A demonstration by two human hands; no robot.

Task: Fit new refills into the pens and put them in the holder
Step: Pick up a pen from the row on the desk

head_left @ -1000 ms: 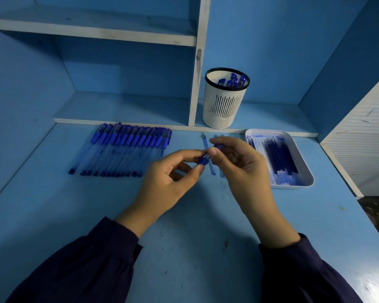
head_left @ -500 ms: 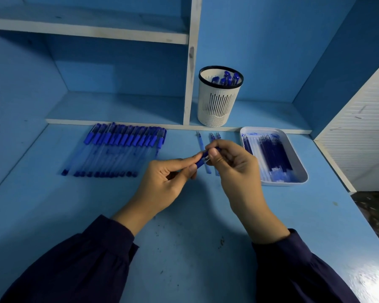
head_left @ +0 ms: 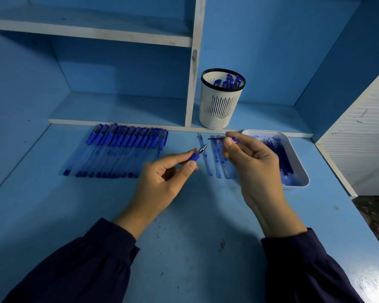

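No text, label, brand, number or sign can be read here: not on the pens (head_left: 118,149), the holder (head_left: 221,106), the tray (head_left: 302,171) or the worktop (head_left: 184,237). Any print on the pen barrels is too small and blurred to make out.

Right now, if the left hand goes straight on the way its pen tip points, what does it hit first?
Likely the thin blue piece pinched in the right hand, just beyond the pen. Depth is unclear; the clear tubes on the desk seem to lie below that line.
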